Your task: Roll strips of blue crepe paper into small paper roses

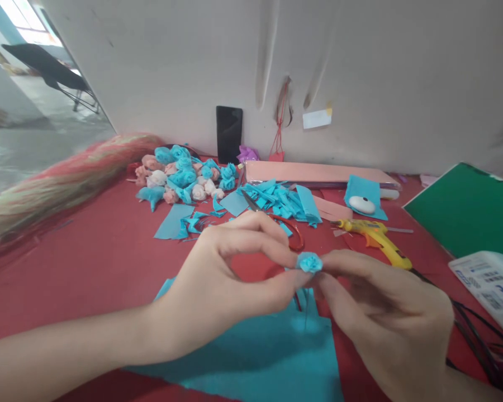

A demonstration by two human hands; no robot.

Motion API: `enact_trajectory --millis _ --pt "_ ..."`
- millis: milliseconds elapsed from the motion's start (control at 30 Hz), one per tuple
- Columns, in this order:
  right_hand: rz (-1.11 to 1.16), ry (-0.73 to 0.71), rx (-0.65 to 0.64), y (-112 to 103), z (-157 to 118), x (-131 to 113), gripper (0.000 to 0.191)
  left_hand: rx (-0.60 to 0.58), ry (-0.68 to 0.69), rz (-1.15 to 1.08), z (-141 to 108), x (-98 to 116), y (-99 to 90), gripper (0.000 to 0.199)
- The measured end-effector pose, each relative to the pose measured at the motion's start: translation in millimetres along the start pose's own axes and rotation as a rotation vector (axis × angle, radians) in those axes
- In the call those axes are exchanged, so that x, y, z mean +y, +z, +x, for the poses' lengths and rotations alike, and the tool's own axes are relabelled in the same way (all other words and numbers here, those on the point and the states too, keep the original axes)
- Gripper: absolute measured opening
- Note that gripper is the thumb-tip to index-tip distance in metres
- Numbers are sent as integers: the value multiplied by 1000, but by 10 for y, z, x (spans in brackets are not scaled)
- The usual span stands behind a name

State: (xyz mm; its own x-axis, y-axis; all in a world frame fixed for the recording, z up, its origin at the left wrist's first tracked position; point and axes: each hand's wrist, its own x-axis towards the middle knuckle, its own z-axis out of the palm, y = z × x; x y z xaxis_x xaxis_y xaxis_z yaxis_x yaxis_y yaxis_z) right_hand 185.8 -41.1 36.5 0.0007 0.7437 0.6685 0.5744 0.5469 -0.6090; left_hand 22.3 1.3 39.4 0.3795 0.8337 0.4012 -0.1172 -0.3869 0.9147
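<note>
A small blue crepe-paper flower (309, 262) is pinched between the fingertips of both hands, above the table. My left hand (243, 268) grips it from the left with thumb and forefinger. From the right, my right hand (385, 312) holds it the same way, its lower fingers curled. Beneath the hands lies a large blue crepe-paper sheet (251, 357). Just beyond the left hand are red-handled scissors (297, 237), partly hidden, and a heap of cut blue paper strips (280, 201).
Finished blue, pink and white paper flowers (184, 176) are piled at the back left. A yellow glue gun (375, 237) lies right, near a white box (490, 285) and a green board (469, 218). A black phone (229, 134) leans on the wall beside a pink paper pack (318, 173).
</note>
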Motion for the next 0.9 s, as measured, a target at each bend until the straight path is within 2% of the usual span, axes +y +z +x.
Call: enact_trajectory --millis 300,533,667,900 --pt "-25 34 8 26 37 -28 17 -12 -17 10 -6 -25 0 14" --pt "143 118 41 71 95 -62 13 -17 -63 -67 -15 -31 9 14" --pt "235 174 68 68 59 -66 18 9 -73 -71 -18 -35 25 15" --pt "344 350 -73 53 11 1 25 -5 -103 -104 -36 -49 -13 17"
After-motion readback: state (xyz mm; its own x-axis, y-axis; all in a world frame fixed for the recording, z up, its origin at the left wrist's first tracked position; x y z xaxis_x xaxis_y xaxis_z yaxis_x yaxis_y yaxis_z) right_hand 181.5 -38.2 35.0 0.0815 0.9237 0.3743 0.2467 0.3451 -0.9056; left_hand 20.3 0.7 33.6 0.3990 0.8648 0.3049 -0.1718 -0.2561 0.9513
